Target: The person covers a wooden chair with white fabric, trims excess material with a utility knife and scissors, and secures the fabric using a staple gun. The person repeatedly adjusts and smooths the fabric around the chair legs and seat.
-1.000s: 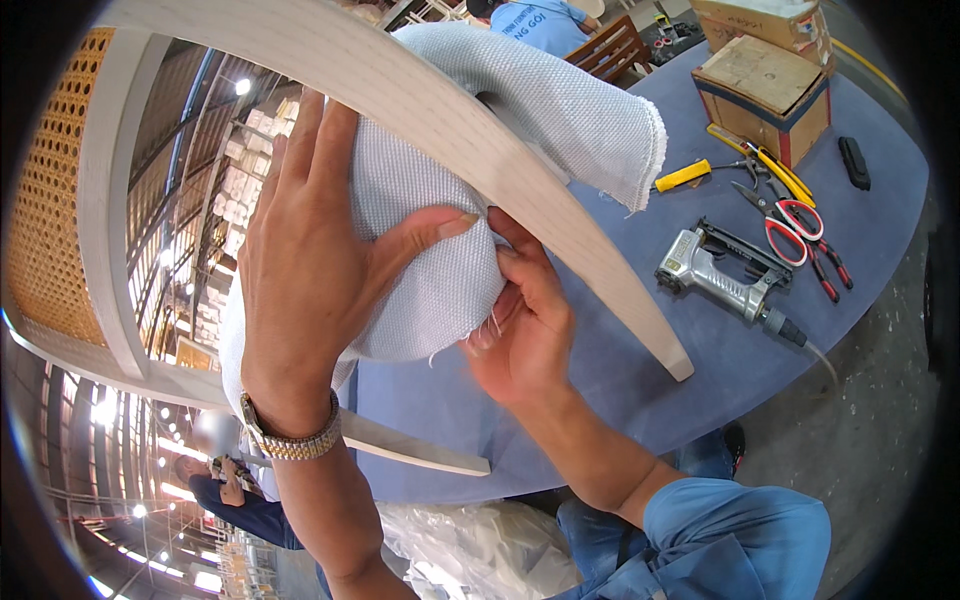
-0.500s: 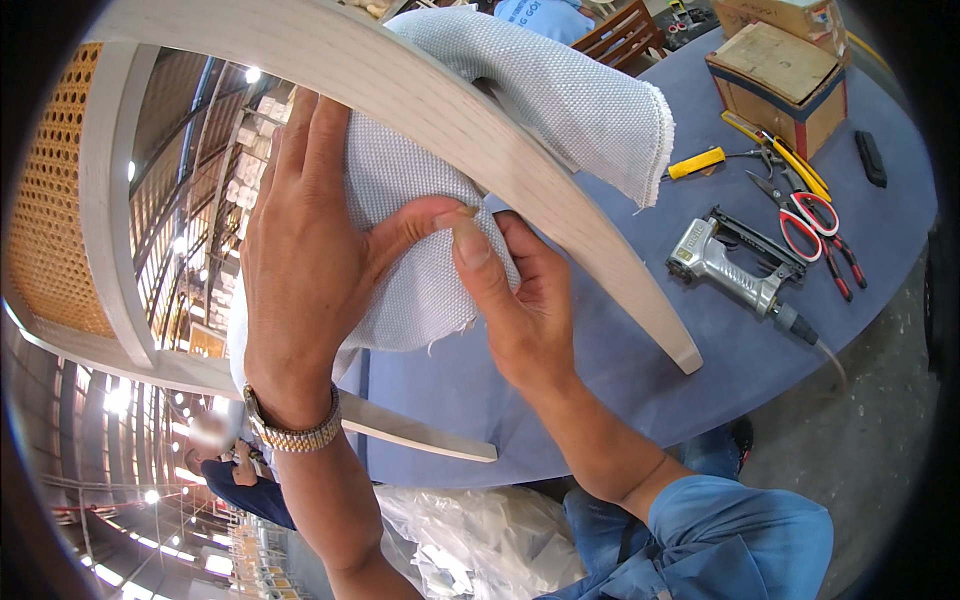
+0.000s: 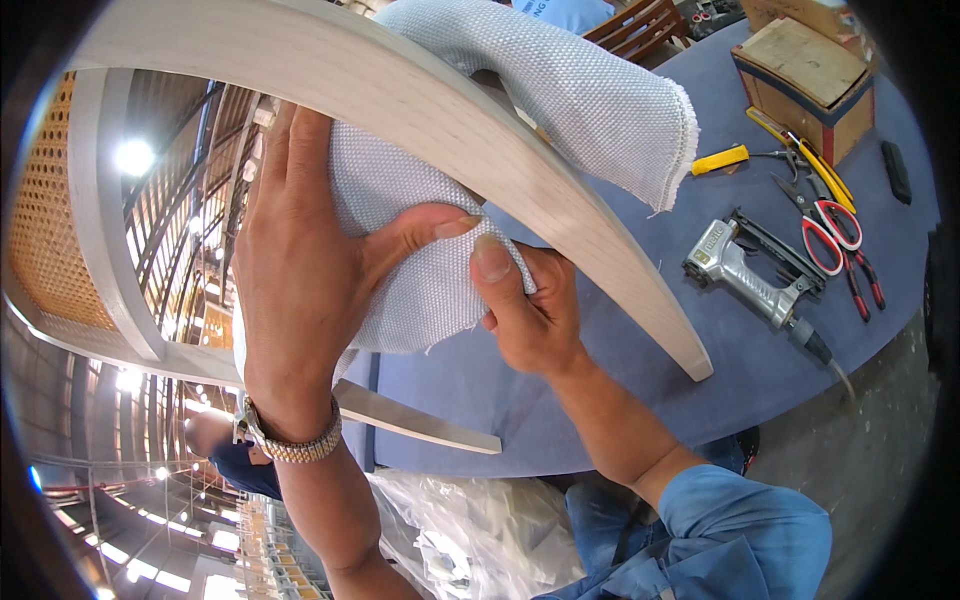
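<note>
Grey-white cloth [image 3: 430,280] is resting against a curved wooden frame [image 3: 580,215], above a blue table [image 3: 500,400]. I'm watching the left hand [image 3: 300,260] lying flat on the cloth, fingers straight, thumb pressing near the edge. The right hand [image 3: 535,315] is pinching that edge between thumb and bent fingers, just beside the left thumb. Past them, a silver staple gun [image 3: 752,285] and red-handled scissors [image 3: 813,213] are lying on the table, and a brown box [image 3: 803,75] is sitting farther away.

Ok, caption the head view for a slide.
Left hand against pale woven fabric, right hand pinching it beside a wooden leg; staple gun and scissors lie on the blue table.
</note>
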{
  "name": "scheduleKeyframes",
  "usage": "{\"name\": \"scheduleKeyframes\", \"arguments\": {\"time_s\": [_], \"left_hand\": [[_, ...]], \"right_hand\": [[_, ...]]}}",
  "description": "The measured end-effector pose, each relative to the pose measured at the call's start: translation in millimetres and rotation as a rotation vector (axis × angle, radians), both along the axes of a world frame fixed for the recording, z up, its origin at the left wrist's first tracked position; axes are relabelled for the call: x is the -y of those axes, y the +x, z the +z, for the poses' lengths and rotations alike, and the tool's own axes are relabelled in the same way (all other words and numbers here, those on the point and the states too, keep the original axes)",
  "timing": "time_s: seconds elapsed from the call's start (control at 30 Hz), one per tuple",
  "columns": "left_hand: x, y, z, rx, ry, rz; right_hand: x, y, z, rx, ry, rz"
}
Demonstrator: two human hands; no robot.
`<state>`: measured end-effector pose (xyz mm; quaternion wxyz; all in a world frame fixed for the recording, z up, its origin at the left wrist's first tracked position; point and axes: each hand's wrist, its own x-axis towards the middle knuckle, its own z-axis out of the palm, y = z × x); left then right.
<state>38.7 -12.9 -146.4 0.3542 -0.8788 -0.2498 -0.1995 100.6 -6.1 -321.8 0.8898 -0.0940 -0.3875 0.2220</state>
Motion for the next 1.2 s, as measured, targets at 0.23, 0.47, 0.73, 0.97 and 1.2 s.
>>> {"name": "scheduleKeyframes", "arguments": {"time_s": [0.23,0.47,0.73,0.97,1.2], "left_hand": [[5,5,-7,-0.006,0.048,0.082],[2,5,-8,-0.017,0.035,0.069],[7,5,-9,-0.033,0.089,0.175],[0,2,-22,-0.056,0.275,0.106],[-5,-13,-23,-0.099,0.391,-0.018]], "right_hand": [[-11,-18,2,-0.315,0.086,0.126],[-23,-20,-5,-0.282,0.088,0.039],[-37,-26,-17,-0.196,0.075,-0.209],[-64,-18,-31,-0.071,0.074,-0.566],[-87,-19,-41,0.047,0.039,-0.513]]}}
